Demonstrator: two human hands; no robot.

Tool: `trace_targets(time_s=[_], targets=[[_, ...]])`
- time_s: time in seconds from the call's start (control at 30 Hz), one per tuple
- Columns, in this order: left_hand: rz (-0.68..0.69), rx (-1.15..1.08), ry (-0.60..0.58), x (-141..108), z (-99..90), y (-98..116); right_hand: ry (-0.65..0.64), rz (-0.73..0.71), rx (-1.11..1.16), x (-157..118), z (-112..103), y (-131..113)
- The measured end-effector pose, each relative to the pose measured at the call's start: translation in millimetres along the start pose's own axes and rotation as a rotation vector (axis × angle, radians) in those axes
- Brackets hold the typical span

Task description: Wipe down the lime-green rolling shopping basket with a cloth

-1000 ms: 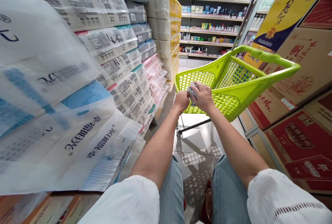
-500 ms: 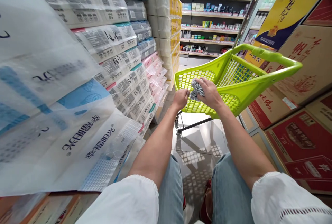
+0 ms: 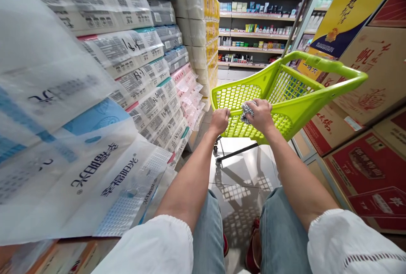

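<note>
A bright green shopping cart (image 3: 304, 109) with a perforated basket stands in front of me, its handle toward the right. My left hand (image 3: 220, 121) is closed on the near rim of the cart, close to its left corner. To the right of it, my right hand (image 3: 261, 115) holds a bunched grey-and-white striped cloth (image 3: 248, 111) against the same near rim. The cloth shows at the left of my right hand's fingers, and part of it is hidden under the hand.
Stacked plastic-wrapped paper packs (image 3: 139, 73) rise on the left, with yellow-and-white packs (image 3: 196, 24) behind. Red and brown cartons (image 3: 371, 172) line the right. Shelves of small products (image 3: 260, 16) stand at the back. A tiled floor (image 3: 234, 172) lies below.
My right hand has moved a little to the right along the cart's rim, and the cloth with it. My left hand stays nearly in place. The view has shifted slightly.
</note>
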State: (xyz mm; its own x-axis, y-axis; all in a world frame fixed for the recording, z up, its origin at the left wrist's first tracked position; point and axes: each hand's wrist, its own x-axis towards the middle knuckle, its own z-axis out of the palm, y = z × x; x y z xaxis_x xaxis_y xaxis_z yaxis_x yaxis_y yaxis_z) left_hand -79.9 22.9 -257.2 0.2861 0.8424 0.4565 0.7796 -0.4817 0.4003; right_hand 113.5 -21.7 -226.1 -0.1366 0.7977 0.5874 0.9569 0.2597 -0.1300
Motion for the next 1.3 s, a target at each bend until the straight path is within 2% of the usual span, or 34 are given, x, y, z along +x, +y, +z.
trace_targets(time_s=[0.2,0.27,0.43,0.5,0.57,0.7,0.77,0.83,0.9,1.03,1.13,1.2,1.3], targets=[[0.012,0.035,0.008,1,4.0,3,-0.058,-0.141,0.001,3,14,-41],[0.027,0.021,-0.002,0,2.7,-1,-0.066,-0.147,0.008,5,12,-36],[0.02,-0.021,-0.022,0,-4.1,-12,-0.024,-0.029,0.014,6,-7,11],[-0.005,0.018,-0.015,0,-6.9,-9,-0.01,-0.012,0.01,6,-11,21],[-0.004,0.087,0.017,1,-8.2,3,-0.012,-0.006,0.001,6,-10,19],[0.037,0.136,0.104,6,-1.6,40,-0.002,0.014,-0.018,5,-6,-1],[-0.047,0.136,0.079,8,4.3,51,-0.003,0.005,-0.019,3,-6,-12],[-0.105,0.138,0.083,8,7.6,53,-0.011,-0.028,-0.01,1,-7,-18],[-0.081,0.126,0.093,6,6.5,46,-0.025,-0.064,-0.001,0,-11,-16],[-0.008,0.099,0.036,2,-2.5,31,-0.008,-0.009,-0.012,-1,-28,13],[-0.006,0.112,0.043,2,-3.4,32,0.061,0.072,-0.035,-4,-34,28],[-0.011,0.122,0.06,3,-0.2,36,0.072,0.08,-0.046,-5,-30,21],[-0.024,0.118,0.069,4,4.8,40,0.029,-0.006,-0.034,-5,-11,-11]])
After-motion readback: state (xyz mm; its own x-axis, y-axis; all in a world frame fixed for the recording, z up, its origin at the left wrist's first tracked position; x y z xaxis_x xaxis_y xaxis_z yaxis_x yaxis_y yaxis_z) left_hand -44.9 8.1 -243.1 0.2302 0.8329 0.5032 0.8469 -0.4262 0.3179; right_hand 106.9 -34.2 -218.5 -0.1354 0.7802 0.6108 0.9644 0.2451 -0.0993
